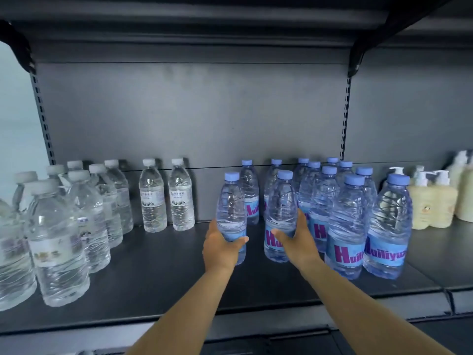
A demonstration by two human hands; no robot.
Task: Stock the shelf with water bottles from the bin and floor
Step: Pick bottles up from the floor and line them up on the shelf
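Both forearms reached in over the shelf (158, 283) edge. Left hand (222, 248) gripped a blue-capped bottle (231, 213) low on its body; right hand (298, 240) was wrapped round a second blue-capped bottle (281, 216) at the label. Both stood upright at mid-shelf, bases seemingly on the deck (contact hard to confirm). Best move, judging from this: slide each back toward the blue-capped group (345, 221) just to the right, labels facing out, without bumping neighbours. Bottles were clear, ribbed, with blue labels and purple lettering. Farther left were white-capped bottles (64, 226); far right, cream pump bottles (432, 203).
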